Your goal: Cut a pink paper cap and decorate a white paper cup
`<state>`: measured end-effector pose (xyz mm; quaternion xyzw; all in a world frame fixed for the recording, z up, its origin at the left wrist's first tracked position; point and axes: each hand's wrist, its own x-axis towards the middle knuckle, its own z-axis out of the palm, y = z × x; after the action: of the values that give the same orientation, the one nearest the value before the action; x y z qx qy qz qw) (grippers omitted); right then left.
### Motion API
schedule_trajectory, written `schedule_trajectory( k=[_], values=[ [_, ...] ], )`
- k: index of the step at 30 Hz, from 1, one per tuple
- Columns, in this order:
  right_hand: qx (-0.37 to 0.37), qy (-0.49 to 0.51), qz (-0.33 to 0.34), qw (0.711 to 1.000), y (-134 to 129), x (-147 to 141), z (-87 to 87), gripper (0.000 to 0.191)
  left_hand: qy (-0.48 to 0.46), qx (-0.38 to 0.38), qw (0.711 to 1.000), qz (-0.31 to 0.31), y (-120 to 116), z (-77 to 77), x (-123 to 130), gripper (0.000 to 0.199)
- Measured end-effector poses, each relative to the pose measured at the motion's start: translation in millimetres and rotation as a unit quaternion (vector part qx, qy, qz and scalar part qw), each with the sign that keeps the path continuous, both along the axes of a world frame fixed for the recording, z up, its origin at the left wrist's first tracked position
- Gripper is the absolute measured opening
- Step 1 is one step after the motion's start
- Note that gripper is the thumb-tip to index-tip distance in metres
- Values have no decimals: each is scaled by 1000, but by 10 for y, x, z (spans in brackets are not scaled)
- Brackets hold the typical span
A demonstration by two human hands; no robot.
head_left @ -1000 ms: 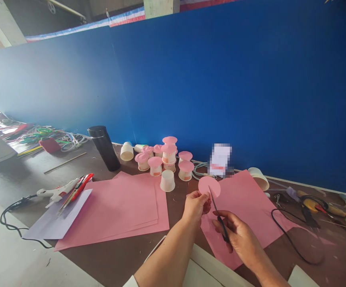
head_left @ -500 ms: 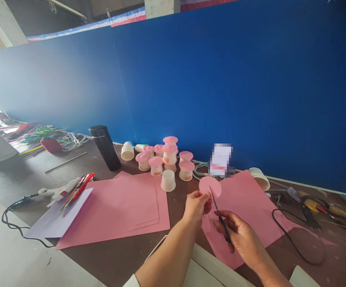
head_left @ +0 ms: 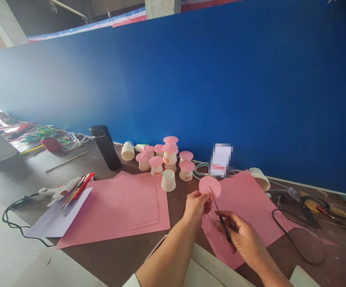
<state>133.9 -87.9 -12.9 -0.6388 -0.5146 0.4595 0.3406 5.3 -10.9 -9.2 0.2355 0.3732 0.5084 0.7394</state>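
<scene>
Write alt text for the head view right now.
The left hand holds a pink paper disc, and the right hand holds scissors to it. Pink sheets lie on the brown table; farther back stand cups, many topped with pink discs.

Scissor handles [head_left: 225, 230] partly hidden, white object [head_left: 221, 156] pixelated

Craft workshop, worktable [head_left: 122, 255], glue gun [head_left: 61, 191], utility knife [head_left: 81, 188], scissors [head_left: 224, 228], pink paper sheets [head_left: 125, 199], blue partition [head_left: 205, 79]

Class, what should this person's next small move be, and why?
Probably squeeze the black-handled scissors in the right hand gently, going no further into the pink disc: their tip lies near its middle, and the left hand pinches its lower edge.
</scene>
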Motion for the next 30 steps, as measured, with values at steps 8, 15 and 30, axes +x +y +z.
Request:
schedule_trajectory(
  k=[8, 15, 30],
  values=[
    [19, -54, 1, 998, 7, 40, -71, 50, -8, -16, 1000, 11, 3, 14, -17, 39],
    [6, -84, 21, 996, 17, 67, -65, 50, 23, -16, 999, 30, 8, 16, -33, 34],
    [19, -226, -80, 971, -33, 255, -9, 29, 60, -17, 997, 45, 28, -68, -72, 32]
  ],
)
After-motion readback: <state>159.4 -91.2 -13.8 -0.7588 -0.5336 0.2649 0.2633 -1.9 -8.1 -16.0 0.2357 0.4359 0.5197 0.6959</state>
